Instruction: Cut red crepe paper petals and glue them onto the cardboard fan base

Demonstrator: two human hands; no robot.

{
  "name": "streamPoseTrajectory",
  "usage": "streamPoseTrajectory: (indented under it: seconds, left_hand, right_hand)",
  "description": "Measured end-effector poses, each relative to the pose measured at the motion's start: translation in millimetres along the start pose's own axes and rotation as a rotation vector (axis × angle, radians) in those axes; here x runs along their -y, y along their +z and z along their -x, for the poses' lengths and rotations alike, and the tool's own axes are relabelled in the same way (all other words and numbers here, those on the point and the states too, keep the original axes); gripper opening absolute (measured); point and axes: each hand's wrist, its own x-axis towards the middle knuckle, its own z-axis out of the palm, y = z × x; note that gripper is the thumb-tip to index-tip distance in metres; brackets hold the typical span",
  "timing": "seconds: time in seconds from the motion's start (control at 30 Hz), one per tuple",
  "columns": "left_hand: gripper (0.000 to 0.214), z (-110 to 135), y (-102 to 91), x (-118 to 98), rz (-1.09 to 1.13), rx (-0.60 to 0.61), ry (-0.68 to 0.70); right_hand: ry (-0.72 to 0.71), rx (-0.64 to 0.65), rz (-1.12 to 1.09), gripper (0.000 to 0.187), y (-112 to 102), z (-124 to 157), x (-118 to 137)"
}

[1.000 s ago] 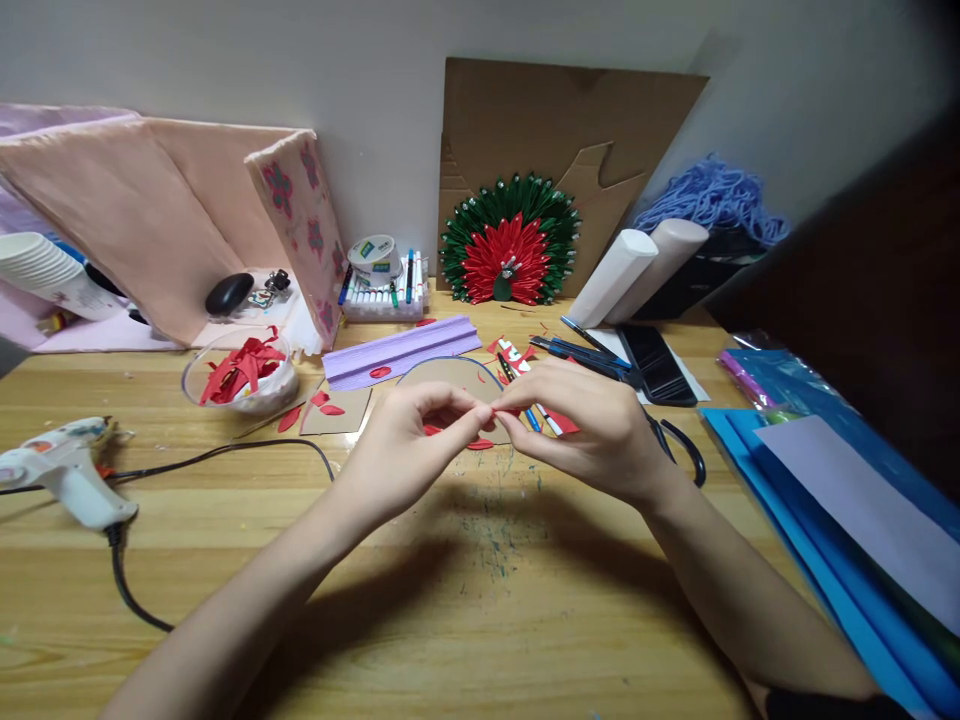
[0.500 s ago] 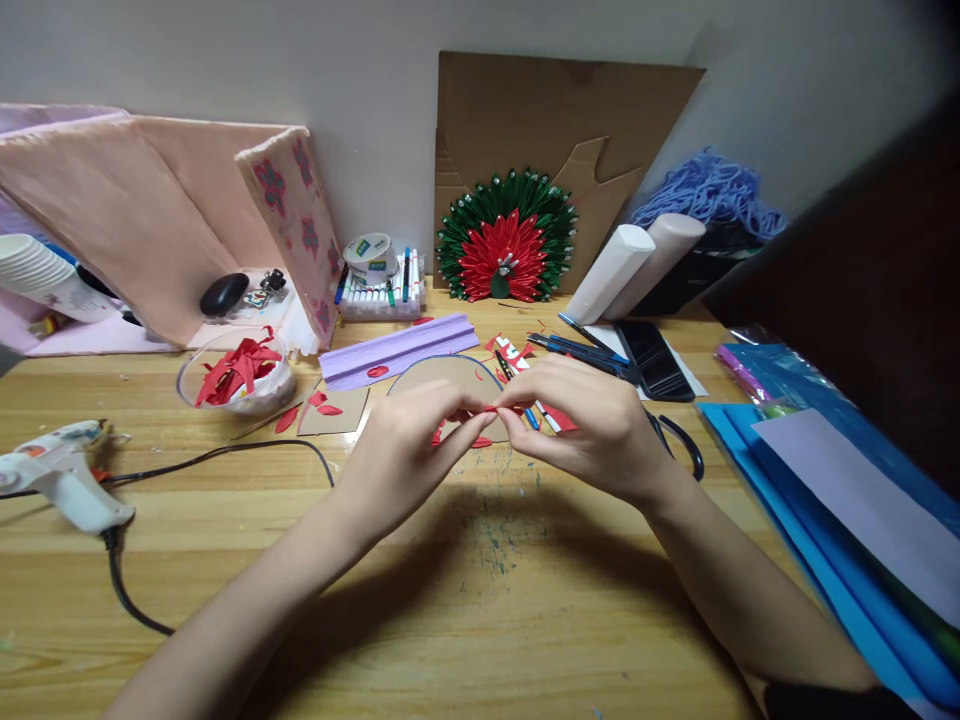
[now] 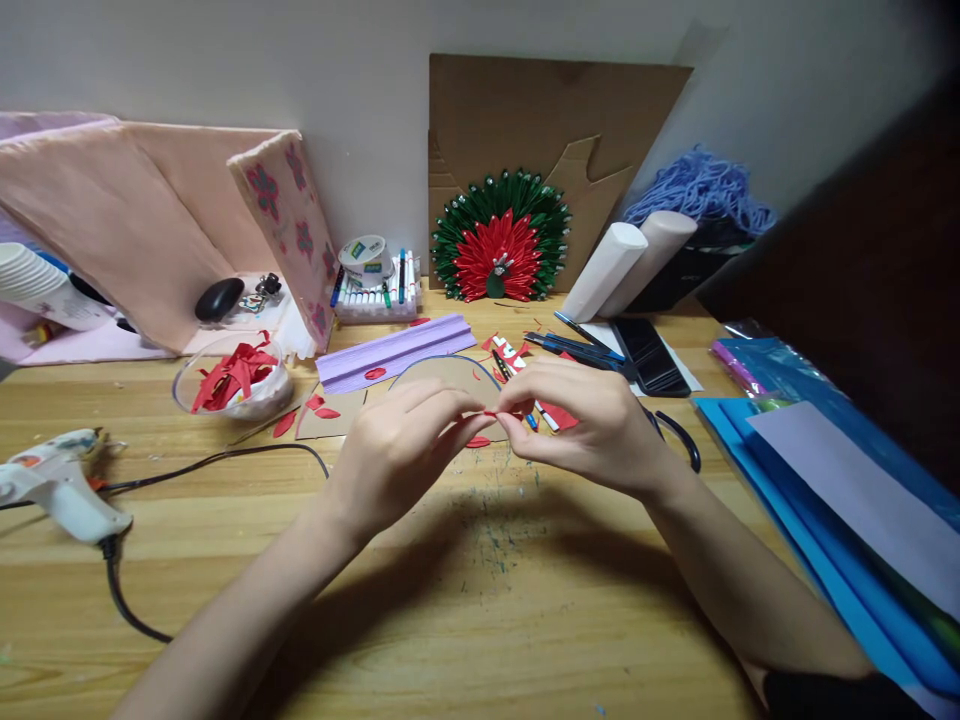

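Between the fingertips of my left hand (image 3: pixel 409 445) and my right hand (image 3: pixel 592 425) is a small red strip (image 3: pixel 490 413), likely paper or ribbon. Both hands pinch it, thumb against forefinger, above the wooden table. Much of the strip is hidden by the fingers. Behind the hands lies a round cardboard piece (image 3: pixel 442 372) with a blue edge. Red petal-shaped pieces (image 3: pixel 326 413) are scattered around, some on a cardboard square (image 3: pixel 352 408). A larger red piece (image 3: pixel 559 415) and markers lie beside my right hand.
A glue gun (image 3: pixel 64 485) with a black cord and a bowl of red scraps (image 3: pixel 236 375) are on the left. A green and red peacock decoration (image 3: pixel 499 240) leans on cardboard at the back. A phone (image 3: pixel 651 355) and blue sheets (image 3: pixel 757 470) are on the right.
The view has shifted slightly. My left hand has turned a little, its fingers now covering more of the red pieces behind; both hands keep their pinch on the red strip.
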Motion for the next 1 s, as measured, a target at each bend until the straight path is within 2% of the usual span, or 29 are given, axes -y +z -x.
streamPoseTrajectory:
  seconds: [0.17,0.27,0.43,0.73,1.0]
  left_hand:
    - [0.015,-0.2,-2.1,0.4,0.063,-0.016,0.036]
    - [0.013,0.3,-2.1,0.0,0.094,-0.006,0.023]
    - [0.009,-1.8,-3.0,-2.1,0.166,-0.025,-0.05]
    - [0.007,-4.4,-4.2,-7.0,0.302,-0.017,-0.221]
    - [0.006,-2.6,-0.2,-8.5,0.178,-0.035,-0.185]
  right_hand:
    - [0.016,0.022,-0.026,0.009,-1.2,0.3,1.0]
    - [0.017,0.032,-0.04,0.008,-2.1,0.2,1.2]
    - [0.003,0.04,-0.037,0.008,-3.4,-0.3,2.2]
    - [-0.074,-0.055,0.065,0.009,-2.3,0.2,2.3]
    - [-0.072,-0.071,0.097,0.009,3.2,0.3,3.1]
